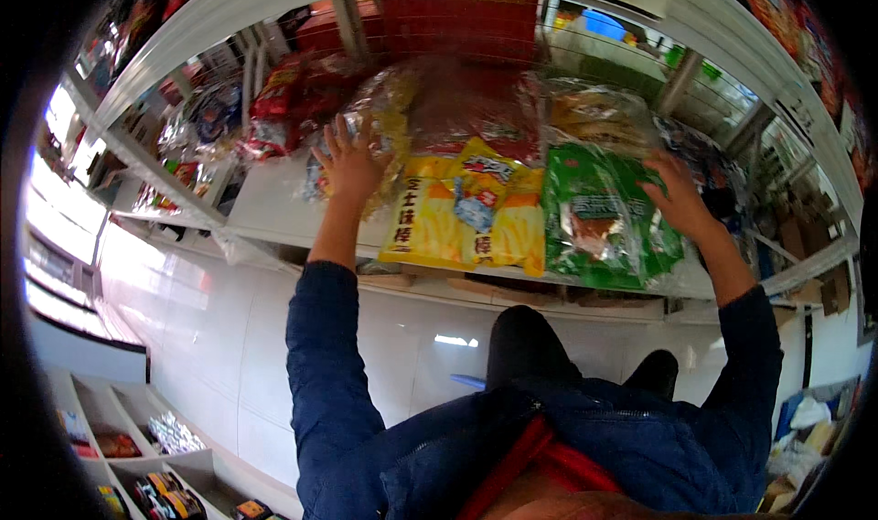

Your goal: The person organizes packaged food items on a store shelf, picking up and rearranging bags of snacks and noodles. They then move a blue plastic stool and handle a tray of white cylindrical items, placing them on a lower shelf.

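My left hand point(353, 160) is spread open over some clear and yellow snack packets point(391, 122), whose outlines are partly blurred. Whether it presses on them I cannot tell. To its right, yellow snack bags point(422, 218) lie at the shelf's front, with a smaller yellow and blue packet point(482, 195) on top. Beside these lies a shiny green bag point(590, 214). At that bag's right edge is my right hand point(679, 195), its fingers apart and slightly bent, with nothing visibly gripped. Behind the yellow bags sit red packets point(476, 108), smeared by blur.
A white shelf point(270, 200) carries the goods, with another shelf edge point(165, 63) above. Red bags point(279, 104) lie at the left, brownish clear packets point(599, 113) behind the green bag. A white compartment rack point(128, 447) stands lower left on the tiled floor point(219, 328).
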The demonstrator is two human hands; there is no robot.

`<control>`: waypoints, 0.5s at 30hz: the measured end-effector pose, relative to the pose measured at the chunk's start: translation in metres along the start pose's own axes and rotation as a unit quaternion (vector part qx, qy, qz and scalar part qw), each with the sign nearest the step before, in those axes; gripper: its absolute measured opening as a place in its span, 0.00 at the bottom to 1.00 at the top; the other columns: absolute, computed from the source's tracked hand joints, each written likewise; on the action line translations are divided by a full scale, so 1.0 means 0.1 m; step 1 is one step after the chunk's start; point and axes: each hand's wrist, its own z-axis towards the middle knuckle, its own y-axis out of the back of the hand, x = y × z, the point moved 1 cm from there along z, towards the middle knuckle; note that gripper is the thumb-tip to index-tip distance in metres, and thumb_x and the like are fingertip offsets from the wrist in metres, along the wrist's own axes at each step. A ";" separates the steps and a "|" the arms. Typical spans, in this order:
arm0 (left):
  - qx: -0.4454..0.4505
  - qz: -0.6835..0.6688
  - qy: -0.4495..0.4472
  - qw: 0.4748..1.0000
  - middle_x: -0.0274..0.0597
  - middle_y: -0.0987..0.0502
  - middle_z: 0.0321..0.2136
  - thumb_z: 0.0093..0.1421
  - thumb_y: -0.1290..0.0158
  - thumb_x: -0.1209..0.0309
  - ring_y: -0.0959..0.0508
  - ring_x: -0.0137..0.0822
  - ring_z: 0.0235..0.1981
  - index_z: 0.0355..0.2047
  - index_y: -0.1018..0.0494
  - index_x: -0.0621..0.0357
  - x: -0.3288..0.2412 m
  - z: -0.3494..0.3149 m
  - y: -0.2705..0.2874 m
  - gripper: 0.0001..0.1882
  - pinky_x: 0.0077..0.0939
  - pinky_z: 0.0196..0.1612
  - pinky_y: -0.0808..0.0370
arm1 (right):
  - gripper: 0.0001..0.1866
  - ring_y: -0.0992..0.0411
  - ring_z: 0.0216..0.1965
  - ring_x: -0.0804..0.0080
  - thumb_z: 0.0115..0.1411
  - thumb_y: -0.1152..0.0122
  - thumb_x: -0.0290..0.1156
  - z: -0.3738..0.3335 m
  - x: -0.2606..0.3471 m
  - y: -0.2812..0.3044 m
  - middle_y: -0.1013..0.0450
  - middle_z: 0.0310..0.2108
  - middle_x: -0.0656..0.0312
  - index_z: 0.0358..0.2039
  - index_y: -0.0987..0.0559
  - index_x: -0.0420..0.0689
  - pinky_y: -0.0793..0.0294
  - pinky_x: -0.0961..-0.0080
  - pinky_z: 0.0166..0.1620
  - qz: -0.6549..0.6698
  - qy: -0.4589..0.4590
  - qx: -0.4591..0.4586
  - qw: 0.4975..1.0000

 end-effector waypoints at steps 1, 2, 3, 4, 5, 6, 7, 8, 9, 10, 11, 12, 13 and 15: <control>0.059 0.009 0.005 0.998 0.51 0.59 0.63 0.55 0.53 0.49 0.60 0.54 0.63 0.62 0.52 0.36 0.02 0.08 -0.12 0.36 0.67 0.57 0.62 | 0.23 0.53 0.62 0.53 0.61 0.51 0.39 -0.23 -0.09 0.10 0.49 0.60 0.52 0.54 0.37 0.44 0.50 0.58 0.61 -0.003 -0.033 0.005 0.999; 0.099 0.011 0.000 0.995 0.49 0.59 0.63 0.56 0.54 0.48 0.60 0.55 0.63 0.62 0.53 0.36 0.02 0.11 -0.23 0.36 0.67 0.57 0.63 | 0.23 0.53 0.62 0.54 0.61 0.51 0.40 -0.46 -0.19 0.15 0.49 0.60 0.52 0.54 0.36 0.44 0.50 0.59 0.61 -0.003 -0.062 0.011 0.998; 0.137 0.017 0.000 0.990 0.48 0.60 0.63 0.56 0.55 0.47 0.60 0.55 0.63 0.62 0.54 0.36 0.04 0.13 -0.33 0.36 0.66 0.57 0.63 | 0.22 0.51 0.61 0.54 0.61 0.51 0.40 -0.67 -0.39 0.14 0.48 0.59 0.52 0.54 0.36 0.44 0.49 0.59 0.60 0.016 -0.087 -0.003 0.996; 0.175 0.020 0.001 0.984 0.47 0.60 0.64 0.57 0.56 0.47 0.61 0.55 0.63 0.62 0.55 0.36 0.04 0.13 -0.46 0.36 0.66 0.57 0.63 | 0.22 0.49 0.60 0.54 0.61 0.51 0.40 -0.90 -0.60 0.16 0.46 0.59 0.52 0.53 0.35 0.44 0.48 0.59 0.60 0.030 -0.110 -0.015 0.993; 0.148 0.050 -0.001 0.988 0.46 0.58 0.63 0.57 0.56 0.47 0.60 0.55 0.63 0.62 0.56 0.35 0.08 0.12 -0.59 0.36 0.67 0.57 0.62 | 0.22 0.46 0.59 0.53 0.61 0.51 0.40 -1.09 -0.76 0.19 0.44 0.57 0.52 0.52 0.34 0.44 0.47 0.59 0.59 0.035 -0.114 -0.021 0.993; 0.138 0.040 -0.005 0.990 0.47 0.57 0.63 0.57 0.56 0.48 0.59 0.55 0.63 0.62 0.56 0.35 0.05 0.16 -0.60 0.36 0.67 0.57 0.61 | 0.21 0.44 0.57 0.53 0.61 0.51 0.41 -1.29 -0.90 0.22 0.42 0.56 0.52 0.52 0.33 0.44 0.46 0.59 0.58 0.040 -0.120 -0.027 0.992; 0.130 0.030 -0.008 0.991 0.48 0.57 0.63 0.56 0.55 0.48 0.59 0.55 0.63 0.62 0.55 0.35 0.01 0.17 -0.61 0.36 0.67 0.57 0.61 | 0.21 0.42 0.56 0.53 0.61 0.52 0.41 -1.48 -1.08 0.18 0.40 0.55 0.52 0.51 0.33 0.43 0.44 0.59 0.57 0.039 -0.130 -0.037 0.990; 0.121 0.027 -0.008 0.992 0.49 0.56 0.62 0.56 0.55 0.48 0.58 0.55 0.63 0.62 0.55 0.36 0.00 0.14 -0.57 0.36 0.67 0.57 0.60 | 0.20 0.41 0.55 0.53 0.61 0.52 0.41 -1.62 -1.21 0.10 0.39 0.54 0.51 0.50 0.32 0.43 0.43 0.59 0.56 0.043 -0.136 -0.046 0.989; 0.115 0.043 0.004 0.992 0.51 0.55 0.62 0.55 0.54 0.48 0.58 0.56 0.63 0.62 0.53 0.38 -0.09 0.10 -0.42 0.36 0.66 0.57 0.59 | 0.20 0.41 0.55 0.53 0.62 0.53 0.42 -1.71 -1.26 0.06 0.39 0.54 0.51 0.50 0.32 0.43 0.43 0.59 0.56 0.056 -0.144 -0.054 0.987; 0.089 0.047 0.009 0.995 0.52 0.55 0.62 0.55 0.54 0.49 0.57 0.56 0.63 0.61 0.53 0.39 -0.07 0.06 -0.40 0.36 0.66 0.57 0.59 | 0.20 0.41 0.55 0.53 0.62 0.53 0.42 -1.76 -1.30 0.02 0.39 0.54 0.51 0.49 0.32 0.43 0.43 0.59 0.56 0.073 -0.146 -0.061 0.985; 0.064 0.052 0.014 0.996 0.52 0.54 0.61 0.55 0.53 0.49 0.57 0.56 0.62 0.61 0.52 0.40 -0.03 0.01 -0.40 0.36 0.66 0.57 0.59 | 0.20 0.40 0.55 0.53 0.62 0.54 0.42 -1.75 -1.34 -0.01 0.39 0.53 0.51 0.49 0.32 0.43 0.42 0.59 0.56 0.089 -0.148 -0.068 0.983; 0.040 0.055 0.014 0.998 0.52 0.54 0.61 0.54 0.53 0.50 0.57 0.56 0.62 0.61 0.52 0.40 -0.06 -0.05 -0.37 0.36 0.65 0.57 0.59 | 0.20 0.41 0.55 0.53 0.62 0.54 0.43 -1.75 -1.37 -0.04 0.39 0.54 0.51 0.49 0.32 0.43 0.42 0.59 0.56 0.083 -0.148 -0.067 0.983; 0.017 0.024 0.031 0.999 0.53 0.52 0.60 0.53 0.50 0.52 0.54 0.56 0.61 0.60 0.48 0.44 -0.09 -0.14 -0.30 0.36 0.62 0.57 0.58 | 0.21 0.41 0.55 0.53 0.62 0.55 0.43 -1.73 -1.36 -0.06 0.39 0.54 0.51 0.49 0.32 0.43 0.42 0.59 0.56 0.077 -0.147 -0.066 0.984; -0.009 0.023 0.069 0.997 0.53 0.50 0.59 0.51 0.48 0.54 0.52 0.56 0.60 0.59 0.46 0.47 -0.09 -0.35 -0.26 0.36 0.61 0.57 0.57 | 0.21 0.43 0.57 0.53 0.62 0.55 0.45 -1.65 -1.36 -0.12 0.40 0.54 0.51 0.50 0.32 0.44 0.43 0.58 0.57 0.087 -0.152 -0.062 0.983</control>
